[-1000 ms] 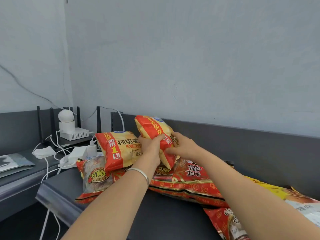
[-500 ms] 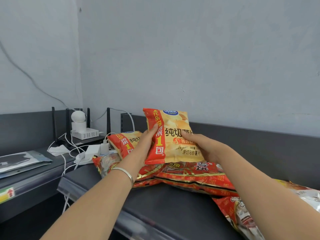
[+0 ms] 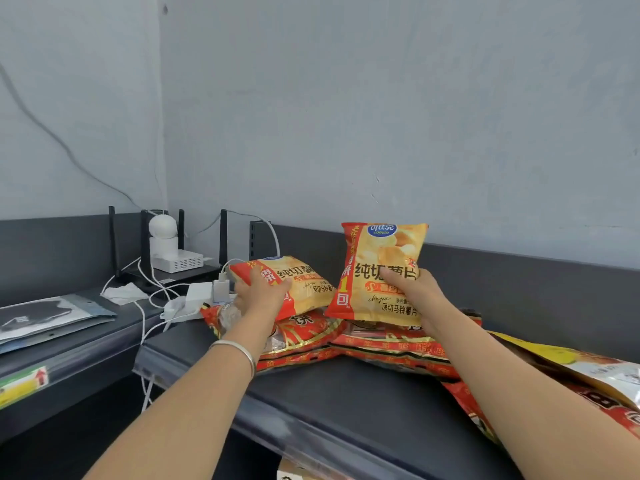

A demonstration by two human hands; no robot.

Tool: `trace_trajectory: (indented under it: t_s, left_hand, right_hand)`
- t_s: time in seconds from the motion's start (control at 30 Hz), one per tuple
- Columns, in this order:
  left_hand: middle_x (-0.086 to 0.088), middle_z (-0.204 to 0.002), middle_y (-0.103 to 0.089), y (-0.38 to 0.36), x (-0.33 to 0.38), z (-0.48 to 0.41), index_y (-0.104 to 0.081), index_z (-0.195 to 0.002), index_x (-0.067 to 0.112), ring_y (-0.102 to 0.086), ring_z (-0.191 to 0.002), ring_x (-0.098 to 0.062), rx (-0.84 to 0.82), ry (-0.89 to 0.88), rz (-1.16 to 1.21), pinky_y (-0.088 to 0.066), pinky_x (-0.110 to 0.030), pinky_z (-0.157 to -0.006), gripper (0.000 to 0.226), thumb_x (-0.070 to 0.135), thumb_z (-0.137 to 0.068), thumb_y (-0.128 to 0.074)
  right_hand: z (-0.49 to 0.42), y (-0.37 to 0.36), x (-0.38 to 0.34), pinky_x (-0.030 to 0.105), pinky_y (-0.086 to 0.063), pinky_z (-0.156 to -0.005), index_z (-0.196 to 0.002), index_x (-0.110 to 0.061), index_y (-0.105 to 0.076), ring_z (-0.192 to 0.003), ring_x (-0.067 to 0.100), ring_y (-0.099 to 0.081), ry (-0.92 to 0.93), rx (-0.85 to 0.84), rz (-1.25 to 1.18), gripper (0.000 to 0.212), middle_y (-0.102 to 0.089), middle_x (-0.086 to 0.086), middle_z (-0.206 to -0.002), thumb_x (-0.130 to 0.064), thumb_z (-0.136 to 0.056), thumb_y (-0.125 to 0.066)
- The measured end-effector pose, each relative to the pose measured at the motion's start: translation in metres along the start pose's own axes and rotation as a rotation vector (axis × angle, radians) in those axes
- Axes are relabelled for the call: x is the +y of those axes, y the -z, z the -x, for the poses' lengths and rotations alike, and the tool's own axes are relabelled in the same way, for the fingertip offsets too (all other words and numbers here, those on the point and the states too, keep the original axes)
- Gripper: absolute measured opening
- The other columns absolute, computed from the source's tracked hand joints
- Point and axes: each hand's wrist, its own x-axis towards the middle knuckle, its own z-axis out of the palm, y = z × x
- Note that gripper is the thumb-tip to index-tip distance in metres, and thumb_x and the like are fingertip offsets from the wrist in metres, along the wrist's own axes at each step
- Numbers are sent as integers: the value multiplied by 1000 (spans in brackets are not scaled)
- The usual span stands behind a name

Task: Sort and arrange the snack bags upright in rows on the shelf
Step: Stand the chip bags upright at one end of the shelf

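The dark shelf (image 3: 346,393) runs out of view on the right, cutting off a yellow and red bag (image 3: 588,375) there. Red snack bags (image 3: 381,348) lie flat on it, partly covered by two yellow potato chip bags. The upright chip bag (image 3: 381,258) stands on them, pinched by the right grip (image 3: 415,296), thumb on its face, fingers hidden behind. The tilted chip bag (image 3: 304,282) leans back just beside it on the left; the left grip (image 3: 259,292) clasps its lower corner and hides part of its print.
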Motion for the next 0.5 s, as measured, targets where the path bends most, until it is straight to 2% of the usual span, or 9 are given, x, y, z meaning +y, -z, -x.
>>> trace_trajectory:
  t_s: [0.1, 0.23, 0.33, 0.5]
  left_hand:
    - [-16, -151, -18, -2, -2, -13, -2, -150, 26, -29, -134, -40, -72, 186, 284, -36, -55, -105, 101, 37, -79, -73]
    - [-16, -145, -34, -6, -2, -32, 9, -148, 30, -45, -125, -40, -135, 309, 571, -42, -57, -98, 113, 28, -76, -77]
    - [-17, -146, -34, -8, -3, -36, 19, -146, 30, -46, -124, -40, -167, 356, 590, -42, -57, -99, 121, 27, -74, -79]
    - [-15, -141, -40, -9, 0, -23, 14, -147, 31, -51, -119, -39, -183, 298, 594, -45, -58, -95, 119, 17, -74, -79]
  right_hand:
    - [-7, -1, 3, 45, -54, -86, -122, -14, -51, -95, 25, -68, -25, -46, 73, 62, -69, 7, -109, -40, -73, -80]
    - [-22, -6, 6, 48, -52, -91, -122, -15, -52, -95, 26, -68, -43, -109, 125, 60, -70, 6, -107, -40, -74, -79]
    - [-29, -8, 11, 47, -53, -90, -120, -16, -54, -92, 24, -69, -54, -135, 128, 56, -71, 5, -104, -39, -75, -78]
    - [-25, -8, 15, 43, -55, -85, -123, -17, -51, -93, 23, -69, -50, -117, 105, 63, -70, 4, -107, -41, -73, -79]
